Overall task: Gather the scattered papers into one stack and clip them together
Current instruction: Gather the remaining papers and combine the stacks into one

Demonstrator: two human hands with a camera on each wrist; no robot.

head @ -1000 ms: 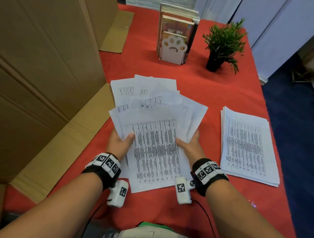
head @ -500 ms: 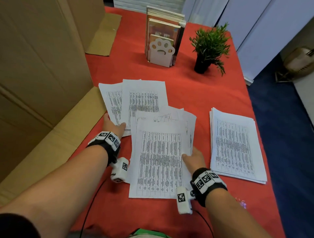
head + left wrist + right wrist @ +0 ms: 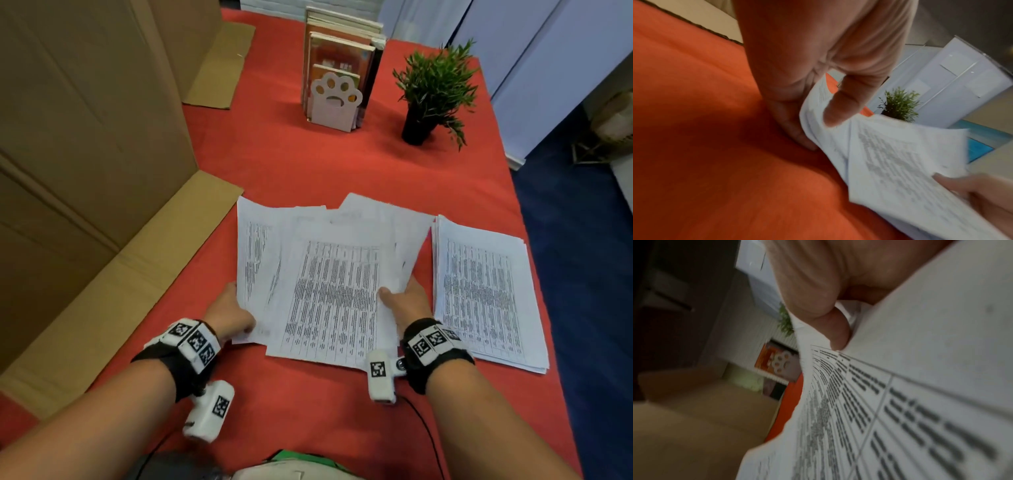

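Several loose printed sheets lie fanned and overlapping on the red table in front of me. My left hand grips their left edge; in the left wrist view the thumb lies on top of the sheets and the fingers are under them. My right hand pinches the right edge, thumb on top of the printed page. A separate squared stack of papers lies to the right of my right hand. No clip is in view.
Large cardboard boxes with a folded-down flap stand along the left. At the back are books in a paw-shaped bookend and a small potted plant. The table's right edge drops to a dark blue floor.
The left hand has swept the far-left sheets rightward into the pile under the right hand. The sheets now overlap in one loose bundle held from both sides.
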